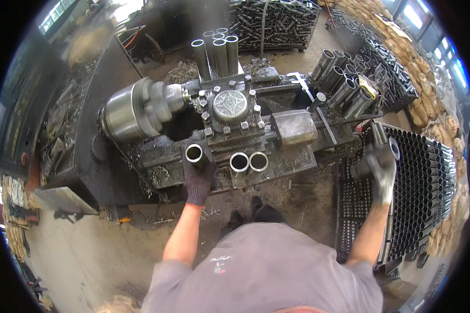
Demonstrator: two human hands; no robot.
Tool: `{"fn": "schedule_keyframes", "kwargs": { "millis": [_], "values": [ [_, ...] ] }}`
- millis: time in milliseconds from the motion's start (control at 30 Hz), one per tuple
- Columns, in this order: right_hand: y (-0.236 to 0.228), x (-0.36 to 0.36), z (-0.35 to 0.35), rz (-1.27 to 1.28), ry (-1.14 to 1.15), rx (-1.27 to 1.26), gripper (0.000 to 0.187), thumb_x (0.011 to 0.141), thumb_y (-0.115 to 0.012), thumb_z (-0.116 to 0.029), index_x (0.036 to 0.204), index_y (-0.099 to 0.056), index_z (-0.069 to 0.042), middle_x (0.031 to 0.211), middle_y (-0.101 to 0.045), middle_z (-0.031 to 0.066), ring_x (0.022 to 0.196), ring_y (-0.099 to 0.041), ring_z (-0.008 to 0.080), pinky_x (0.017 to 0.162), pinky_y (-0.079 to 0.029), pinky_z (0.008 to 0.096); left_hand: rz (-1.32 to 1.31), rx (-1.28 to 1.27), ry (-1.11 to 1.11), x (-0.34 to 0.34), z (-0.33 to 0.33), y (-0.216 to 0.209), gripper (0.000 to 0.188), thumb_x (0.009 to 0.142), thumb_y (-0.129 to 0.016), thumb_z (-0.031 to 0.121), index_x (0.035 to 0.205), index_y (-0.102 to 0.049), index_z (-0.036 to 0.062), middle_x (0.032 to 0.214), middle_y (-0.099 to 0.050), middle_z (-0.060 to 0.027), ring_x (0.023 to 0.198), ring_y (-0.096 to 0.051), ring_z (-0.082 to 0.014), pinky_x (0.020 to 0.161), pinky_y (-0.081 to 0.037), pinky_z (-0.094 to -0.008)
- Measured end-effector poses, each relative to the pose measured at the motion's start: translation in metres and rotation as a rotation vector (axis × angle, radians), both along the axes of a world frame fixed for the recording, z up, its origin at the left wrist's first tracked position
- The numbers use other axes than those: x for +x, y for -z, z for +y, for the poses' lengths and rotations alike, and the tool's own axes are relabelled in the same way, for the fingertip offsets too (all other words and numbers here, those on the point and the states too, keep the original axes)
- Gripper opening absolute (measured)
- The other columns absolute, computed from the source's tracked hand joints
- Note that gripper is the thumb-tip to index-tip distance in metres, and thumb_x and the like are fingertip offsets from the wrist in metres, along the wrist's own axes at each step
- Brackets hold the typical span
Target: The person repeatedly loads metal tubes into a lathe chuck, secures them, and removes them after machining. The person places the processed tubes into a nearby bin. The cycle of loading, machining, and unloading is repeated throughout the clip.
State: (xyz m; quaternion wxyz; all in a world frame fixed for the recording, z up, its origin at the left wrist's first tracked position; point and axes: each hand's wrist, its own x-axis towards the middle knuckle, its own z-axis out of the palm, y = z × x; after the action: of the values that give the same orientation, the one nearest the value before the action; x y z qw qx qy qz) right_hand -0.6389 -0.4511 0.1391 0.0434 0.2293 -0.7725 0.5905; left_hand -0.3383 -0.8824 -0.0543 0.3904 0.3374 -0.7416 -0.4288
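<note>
My left hand, in a dark glove with a red cuff edge, is closed around an upright metal tube at the front of the lathe. Just right of it, two more metal tubes stand side by side, open ends up. Over at the right, my right hand, in a pale glove, is smeared by motion. It grips a metal tube whose bright ring end shows beside the fingers. Beneath that hand is a crate of stacked tubes.
The lathe chuck looks blurred, left of the square tool post. Tubes stand behind the post and at the bench's right. A caliper lies between. Metal parts fill a wire bin at the back.
</note>
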Motion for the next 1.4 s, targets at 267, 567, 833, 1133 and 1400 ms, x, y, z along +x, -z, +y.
{"fn": "schedule_keyframes", "kwargs": {
  "millis": [267,567,833,1133,1400],
  "values": [
    [0.019,-0.19,-0.332,0.087,-0.251,0.361,0.059,0.079,-0.09,-0.037,0.125,-0.072,-0.004,0.114,-0.08,0.0156,0.107,-0.076,0.0275,0.097,-0.058,0.0383,0.543,0.603,-0.719,0.227,-0.018,0.066,0.045,0.11,-0.055,0.039,0.129,-0.068,0.0002,0.116,-0.073,-0.0095,0.105,-0.069,-0.0215,0.095,-0.056,-0.0386],
    [0.149,-0.264,-0.489,-0.151,-0.19,0.247,0.055,0.079,-0.093,-0.037,0.118,-0.072,-0.004,0.112,-0.08,0.0127,0.106,-0.076,0.0263,0.096,-0.058,0.0378,0.09,0.217,-1.205,0.324,-0.051,0.058,0.049,0.112,-0.051,0.039,0.146,-0.056,0.0046,0.133,-0.068,-0.016,0.112,-0.067,-0.0278,0.093,-0.053,-0.0404],
    [0.126,-0.251,-0.493,-0.193,-0.407,0.217,0.06,0.074,-0.099,-0.026,0.122,-0.072,-0.004,0.115,-0.079,0.0092,0.103,-0.075,0.0216,0.097,-0.059,0.0358,0.136,0.452,-1.05,0.376,-0.076,0.075,0.039,0.109,-0.054,0.043,0.127,-0.064,0.0103,0.104,-0.067,-0.009,0.087,-0.062,-0.0253,0.081,-0.054,-0.0435],
    [0.114,-0.273,-0.498,0.07,-0.188,0.197,0.059,0.08,-0.093,-0.037,0.127,-0.071,-0.009,0.116,-0.081,0.0109,0.108,-0.077,0.0239,0.098,-0.06,0.0373,0.538,0.912,-1.112,0.353,-0.004,0.1,0.038,0.103,-0.062,0.047,0.128,-0.06,0.0184,0.096,-0.064,-0.008,0.076,-0.061,-0.0233,0.072,-0.055,-0.0464],
    [0.161,-0.269,-0.47,0.102,-0.148,0.214,0.062,0.079,-0.095,-0.037,0.124,-0.07,-0.003,0.114,-0.08,0.0138,0.104,-0.076,0.024,0.094,-0.059,0.0383,0.259,0.89,-0.811,0.24,0.048,0.115,0.036,0.102,-0.068,0.037,0.127,-0.062,0.012,0.098,-0.07,-0.0118,0.078,-0.07,-0.0272,0.072,-0.06,-0.044]
  ]
}}
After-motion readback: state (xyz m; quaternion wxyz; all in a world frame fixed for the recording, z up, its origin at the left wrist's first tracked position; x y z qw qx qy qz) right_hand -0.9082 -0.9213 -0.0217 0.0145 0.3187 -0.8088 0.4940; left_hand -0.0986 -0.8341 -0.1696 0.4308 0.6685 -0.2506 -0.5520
